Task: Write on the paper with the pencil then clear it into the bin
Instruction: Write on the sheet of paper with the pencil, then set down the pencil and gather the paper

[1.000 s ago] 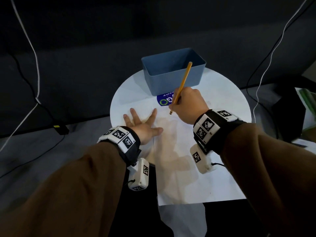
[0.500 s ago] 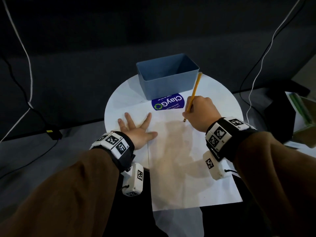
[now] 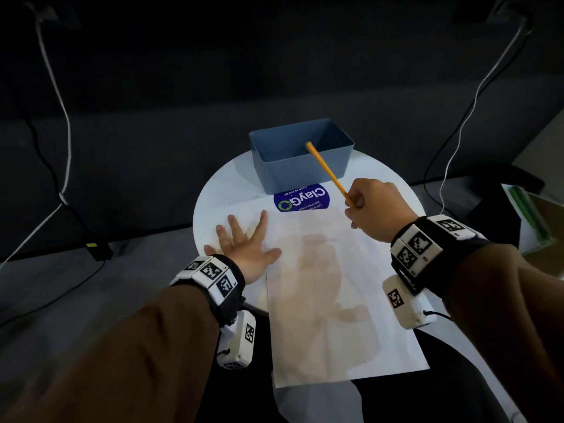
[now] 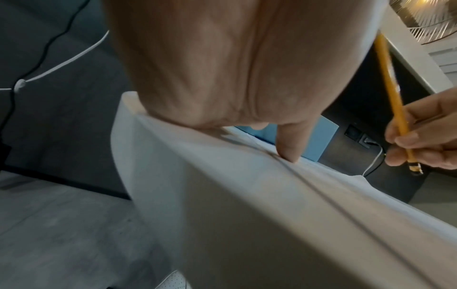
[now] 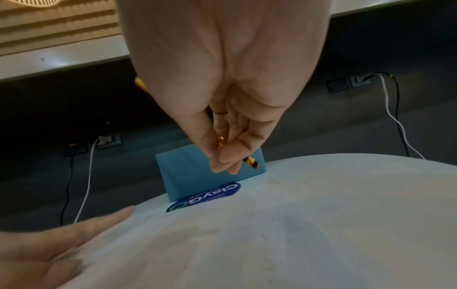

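Note:
A white sheet of paper [image 3: 335, 285] lies on the round white table [image 3: 213, 196] and overhangs its near edge. My left hand [image 3: 244, 239] rests flat with spread fingers on the paper's left edge; one of its fingers [image 4: 291, 144] presses the sheet. My right hand [image 3: 355, 206] pinches a yellow pencil [image 3: 328, 172] near its lower end, over the sheet's far right corner. The pencil [image 4: 393, 97] leans back toward the blue bin [image 3: 300, 154], its low end [image 5: 251, 161] off the paper. The bin stands open at the table's far side.
A blue oval ClayGo sticker [image 3: 302, 198] lies on the table between the bin and the paper. White and black cables [image 3: 65, 117] hang along the dark wall on both sides. A dark stand with green-edged items [image 3: 531, 215] is at the right.
My right hand has moved right along the top of the sheet and lifted; the pencil now tilts back toward the bin. The left hand stays flat on the paper.

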Motion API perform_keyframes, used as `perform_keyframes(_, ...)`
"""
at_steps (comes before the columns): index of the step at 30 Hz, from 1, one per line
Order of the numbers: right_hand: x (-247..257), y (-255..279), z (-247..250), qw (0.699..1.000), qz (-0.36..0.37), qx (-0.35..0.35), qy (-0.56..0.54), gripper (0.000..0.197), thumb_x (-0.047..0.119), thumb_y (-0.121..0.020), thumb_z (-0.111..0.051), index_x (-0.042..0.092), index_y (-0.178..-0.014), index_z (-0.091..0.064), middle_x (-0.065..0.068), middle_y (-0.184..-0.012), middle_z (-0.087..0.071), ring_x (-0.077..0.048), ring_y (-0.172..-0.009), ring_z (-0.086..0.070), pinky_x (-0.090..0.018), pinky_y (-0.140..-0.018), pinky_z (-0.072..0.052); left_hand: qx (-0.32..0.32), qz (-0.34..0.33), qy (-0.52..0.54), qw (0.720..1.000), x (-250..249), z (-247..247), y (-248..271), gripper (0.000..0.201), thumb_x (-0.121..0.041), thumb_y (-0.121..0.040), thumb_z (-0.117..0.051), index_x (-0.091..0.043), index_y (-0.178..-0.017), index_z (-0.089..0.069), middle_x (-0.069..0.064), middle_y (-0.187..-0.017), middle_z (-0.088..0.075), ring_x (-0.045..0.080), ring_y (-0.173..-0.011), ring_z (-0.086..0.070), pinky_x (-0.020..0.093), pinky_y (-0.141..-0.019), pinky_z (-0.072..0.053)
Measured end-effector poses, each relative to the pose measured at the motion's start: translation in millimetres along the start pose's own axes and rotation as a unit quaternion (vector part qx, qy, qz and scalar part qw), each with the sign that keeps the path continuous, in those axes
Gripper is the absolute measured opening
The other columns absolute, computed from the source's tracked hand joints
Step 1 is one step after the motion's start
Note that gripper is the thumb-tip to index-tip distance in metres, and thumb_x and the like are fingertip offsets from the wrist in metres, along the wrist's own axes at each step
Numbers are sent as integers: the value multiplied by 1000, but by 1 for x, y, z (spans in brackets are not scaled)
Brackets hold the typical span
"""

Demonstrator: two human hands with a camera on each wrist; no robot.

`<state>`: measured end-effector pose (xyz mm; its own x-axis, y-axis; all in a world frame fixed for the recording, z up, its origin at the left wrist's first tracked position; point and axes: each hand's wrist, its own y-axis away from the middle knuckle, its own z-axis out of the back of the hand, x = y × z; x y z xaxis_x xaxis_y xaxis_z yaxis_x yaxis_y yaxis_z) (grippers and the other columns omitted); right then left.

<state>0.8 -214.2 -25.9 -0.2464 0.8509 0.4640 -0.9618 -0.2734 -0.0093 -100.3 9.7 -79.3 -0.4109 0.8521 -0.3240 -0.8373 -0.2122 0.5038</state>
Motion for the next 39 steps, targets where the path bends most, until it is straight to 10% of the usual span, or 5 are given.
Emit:
perform_keyframes(15, 61, -41, -63, 972, 88, 38, 215, 16, 8, -99, -56, 7, -109, -68, -10, -90, -54, -26, -75, -49, -32, -69, -42, -10, 27, 20, 999, -1, 0, -2, 87, -66, -97, -32, -25, -157, 16, 5, -160, 33, 33, -147, 29, 62, -115, 9)
perform_keyframes(30, 8, 22, -6, 990, 53, 99, 85, 36, 26, -97, -65, 22, -133, -64, -2, -134, -61, -21, -122, -57, -32, -103, -43, 0, 26, 12, 1000, 2, 1, -9, 85, -67, -98, -30, -28, -156, 19, 5, -158, 37, 32, -147, 30, 61, -115, 10)
perform_keyframes(39, -19, 79, -25, 965, 53, 206, 155, 72, 39, -102, -55, 22, -162, -19, 1, -171, -7, -19, -156, -14, -36, -124, -22, -126, -7, 66, 990, 11, -11, -2, 65, -48, -101, -42, -30, -159, -17, -4, -167, 6, 22, -153, 11, 52, -122, 2)
